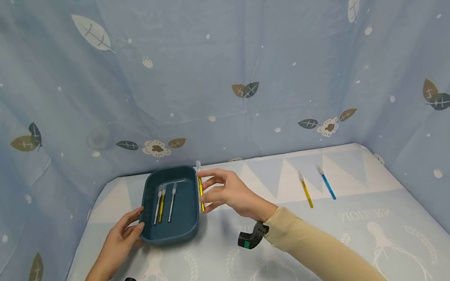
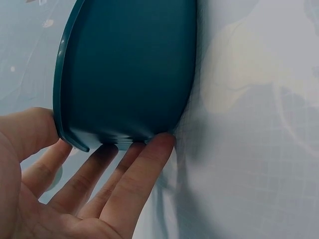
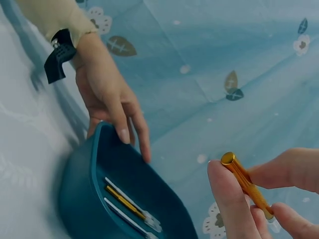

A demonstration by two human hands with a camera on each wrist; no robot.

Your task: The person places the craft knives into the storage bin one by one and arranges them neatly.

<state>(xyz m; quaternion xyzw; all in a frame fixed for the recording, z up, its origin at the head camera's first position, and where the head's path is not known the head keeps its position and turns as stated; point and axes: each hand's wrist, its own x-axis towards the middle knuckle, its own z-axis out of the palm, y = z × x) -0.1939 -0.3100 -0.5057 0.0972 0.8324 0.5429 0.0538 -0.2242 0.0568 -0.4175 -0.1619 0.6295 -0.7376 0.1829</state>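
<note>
A dark teal plastic bin stands on the left of the table. My left hand grips its left end, thumb at the rim and fingers along the outer wall, as the left wrist view shows. Just beyond the bin's right rim, my right hand pinches a yellow craft knife upright between thumb and fingers, its clear cap up. The right wrist view shows the knurled metal handle. Inside the bin lie one yellow craft knife and two silver ones, a left one and a right one.
Right of my right hand, another yellow craft knife and a blue craft knife lie on the patterned tablecloth, both with clear caps. A blue curtain hangs behind the table and along both sides.
</note>
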